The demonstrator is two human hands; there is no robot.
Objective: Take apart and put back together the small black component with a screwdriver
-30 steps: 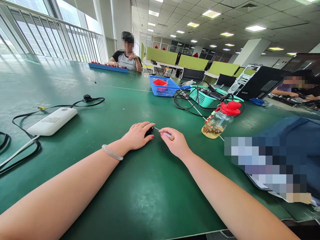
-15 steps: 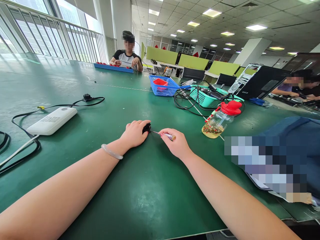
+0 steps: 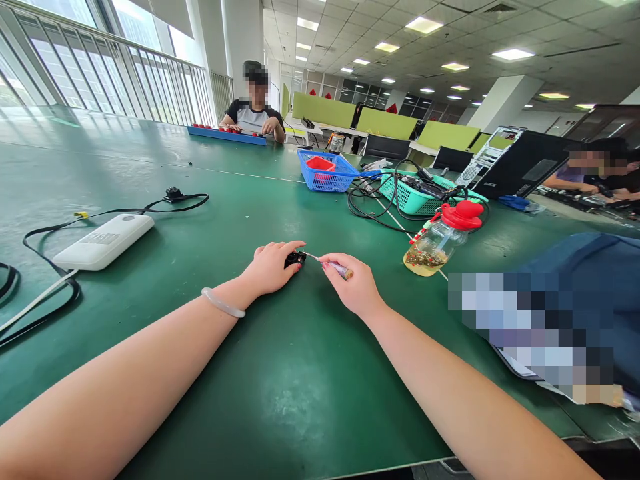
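Note:
My left hand [image 3: 273, 267] is closed around a small black part [image 3: 296, 259] on the green table [image 3: 300, 373]; the fingers cover much of it, and its exact kind is too small to tell. In my right hand [image 3: 353, 283] is a slim screwdriver [image 3: 340, 269], pinched between thumb and fingers with its handle end toward the palm. Its thin metal shaft points left, and the tip is at the upper right edge of the black part. Whether the tip touches the part I cannot tell.
A white power bank [image 3: 105, 241] with black cables lies left. Ahead stand a blue basket [image 3: 330, 180] and a green basket [image 3: 407, 200] with tangled cables. A red-lidded bottle [image 3: 427, 257], dark blue cloth [image 3: 590, 287] and computer case [image 3: 530, 163] are right. A person [image 3: 257, 113] sits across.
The screwdriver's tip has lifted slightly and now sits higher by the black part. The black part has turned a little in my left hand, showing more of itself.

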